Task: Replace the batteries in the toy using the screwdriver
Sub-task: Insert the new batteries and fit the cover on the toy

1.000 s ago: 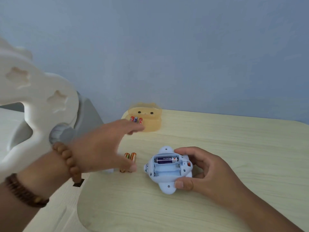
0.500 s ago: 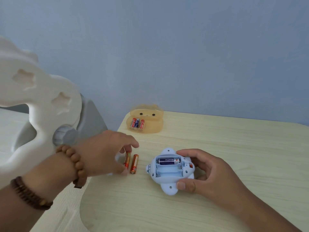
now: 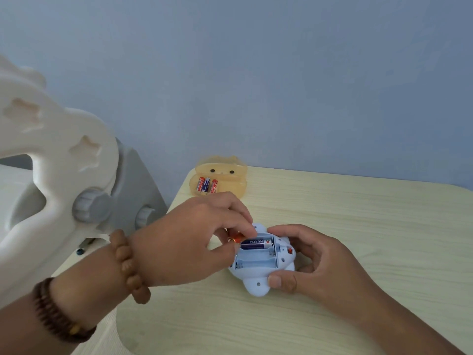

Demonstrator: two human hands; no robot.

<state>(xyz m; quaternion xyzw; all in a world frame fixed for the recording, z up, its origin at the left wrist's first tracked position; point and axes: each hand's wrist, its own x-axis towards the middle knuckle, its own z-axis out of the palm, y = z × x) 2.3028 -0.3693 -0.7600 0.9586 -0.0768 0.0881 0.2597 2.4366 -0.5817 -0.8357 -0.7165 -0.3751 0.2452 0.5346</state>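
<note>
Head view. The toy (image 3: 256,286), pale blue, lies underside up on the table (image 3: 345,213), near its front-left part, with the battery bay uncovered.

Right hand (image 3: 320,262): grips the toy from the right, thumb on the near lobe, fingers curled round the far side.

Left hand (image 3: 194,239): thumb and fingertips pinch an orange battery (image 3: 236,237) at the bay's left edge. Most of the battery is hidden by the fingers.

Bay: three slots. The far slot has a blue battery (image 3: 256,244); the middle and near slots are bare.

Orientation: the slots' long axis runs left to right across the view, slightly tilted. The blue battery lies along it, its red-tipped end to the right. A spring shows at the right end of the middle slot and another at the left end of the near slot, so polarity probably alternates from slot to slot.

Step in hand (judged): seat the orange battery in the middle slot.
- Turn the battery parallel to the slot.
- Push the flat end against the spring first, then lower the other end.
- Press straight down until it sits level with the blue one.
- Right hand holds the toy flat so it does not rock.

Risk: reversed polarity. Check the spring side first.

Far off at the table's back edge, a yellow case (image 3: 230,172) holds spare batteries (image 3: 206,185). I cannot pick out a screwdriver or a bay cover.
</note>
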